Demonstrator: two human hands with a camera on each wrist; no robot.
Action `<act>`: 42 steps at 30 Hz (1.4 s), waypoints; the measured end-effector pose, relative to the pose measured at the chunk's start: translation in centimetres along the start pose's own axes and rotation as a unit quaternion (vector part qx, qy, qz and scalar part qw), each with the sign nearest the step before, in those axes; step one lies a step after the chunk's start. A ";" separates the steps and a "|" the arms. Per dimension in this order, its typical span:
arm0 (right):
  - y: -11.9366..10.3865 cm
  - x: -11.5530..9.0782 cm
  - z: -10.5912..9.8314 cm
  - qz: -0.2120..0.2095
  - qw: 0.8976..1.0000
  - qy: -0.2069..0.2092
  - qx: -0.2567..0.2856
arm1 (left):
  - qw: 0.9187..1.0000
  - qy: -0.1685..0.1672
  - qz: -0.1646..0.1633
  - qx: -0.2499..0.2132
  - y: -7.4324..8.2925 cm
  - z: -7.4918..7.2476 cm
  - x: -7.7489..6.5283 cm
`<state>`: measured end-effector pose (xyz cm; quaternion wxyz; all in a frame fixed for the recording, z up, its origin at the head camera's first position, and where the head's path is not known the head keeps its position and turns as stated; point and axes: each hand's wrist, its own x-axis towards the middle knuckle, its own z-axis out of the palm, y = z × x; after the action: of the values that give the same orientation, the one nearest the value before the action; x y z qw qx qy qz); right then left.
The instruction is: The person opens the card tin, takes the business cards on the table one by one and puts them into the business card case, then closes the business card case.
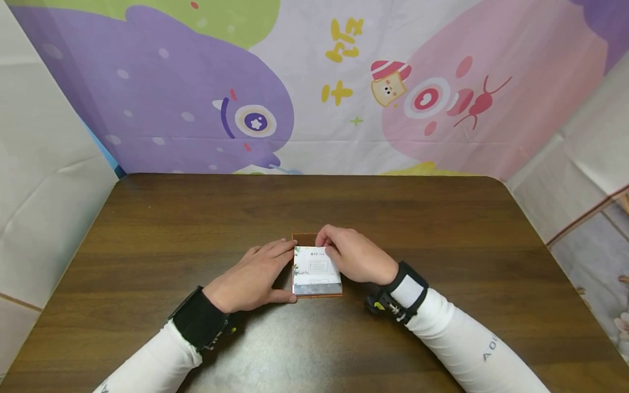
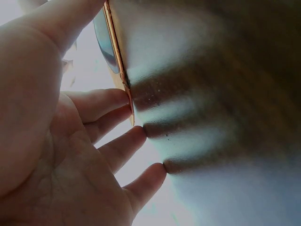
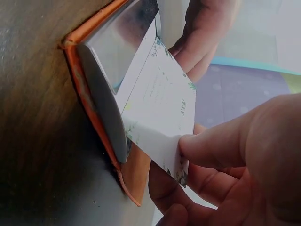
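Observation:
A card case with orange-brown covers lies opened on the table, its silvery metal holder on one side. From that holder sticks a white card printed with green leaves and small text. My right hand pinches the card's far corner between thumb and fingers, and the card slants up out of the holder in the right wrist view. On the case's left side rests my left hand, fingers outstretched, index finger at the far corner and thumb at the near one. In the left wrist view its fingertips touch the tabletop.
The brown wooden table extends around the case on all sides. Behind it hangs a cloth backdrop with cartoon animals. White panels flank the table left and right.

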<state>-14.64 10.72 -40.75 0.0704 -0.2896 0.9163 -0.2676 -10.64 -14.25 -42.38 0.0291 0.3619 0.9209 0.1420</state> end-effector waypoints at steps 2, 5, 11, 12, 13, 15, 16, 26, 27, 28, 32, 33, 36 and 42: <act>-0.1 -0.1 0.0 0.003 1.000 -0.002 0.000 | 1.000 -0.002 -0.002 0.000 0.0 0.0 0.0; -0.1 -0.1 0.0 0.006 1.000 -0.005 -0.003 | 1.000 -0.004 -0.003 -0.001 0.0 0.0 0.0; -0.1 -0.3 0.0 0.010 1.000 -0.013 -0.004 | 1.000 -0.006 -0.004 0.000 0.0 0.0 0.0; -0.2 -0.3 0.0 0.011 1.000 -0.014 -0.004 | 1.000 -0.006 -0.004 0.000 0.0 0.0 0.0; -0.1 -0.3 0.0 0.011 1.000 -0.014 -0.004 | 1.000 -0.007 -0.005 -0.001 0.0 0.0 0.0; -0.1 -0.4 0.1 0.011 1.000 -0.014 -0.006 | 1.000 -0.007 -0.006 -0.001 0.0 0.0 0.0; -0.1 -0.4 0.1 0.010 1.000 -0.014 -0.006 | 1.000 -0.007 -0.006 -0.001 0.0 0.0 0.0; -0.2 -0.6 0.3 0.004 1.000 -0.024 -0.013 | 1.000 -0.005 -0.008 0.002 0.1 -0.1 0.0; -0.1 -0.6 0.3 0.004 1.000 -0.024 -0.013 | 1.000 -0.005 -0.009 0.002 0.1 -0.1 0.0; -0.2 -0.6 0.3 0.003 1.000 -0.025 -0.013 | 1.000 -0.006 -0.009 0.003 0.1 -0.1 0.0; -0.1 -0.7 0.3 0.000 1.000 -0.026 -0.014 | 1.000 -0.006 -0.009 0.001 0.1 -0.2 0.0; -0.1 -0.7 0.3 -0.001 1.000 -0.026 -0.014 | 1.000 -0.006 -0.010 0.000 0.1 -0.2 0.0; 0.0 -0.8 0.4 -0.006 1.000 -0.025 -0.016 | 1.000 -0.008 -0.011 0.001 0.1 -0.2 0.0; 0.1 -1.0 0.6 -0.009 0.999 -0.028 -0.024 | 1.000 -0.010 -0.010 0.005 0.1 -0.1 0.0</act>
<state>-13.67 11.09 -41.35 0.0871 -0.3071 0.9173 -0.2380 -10.59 -14.19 -42.30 0.0377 0.3540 0.9249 0.1336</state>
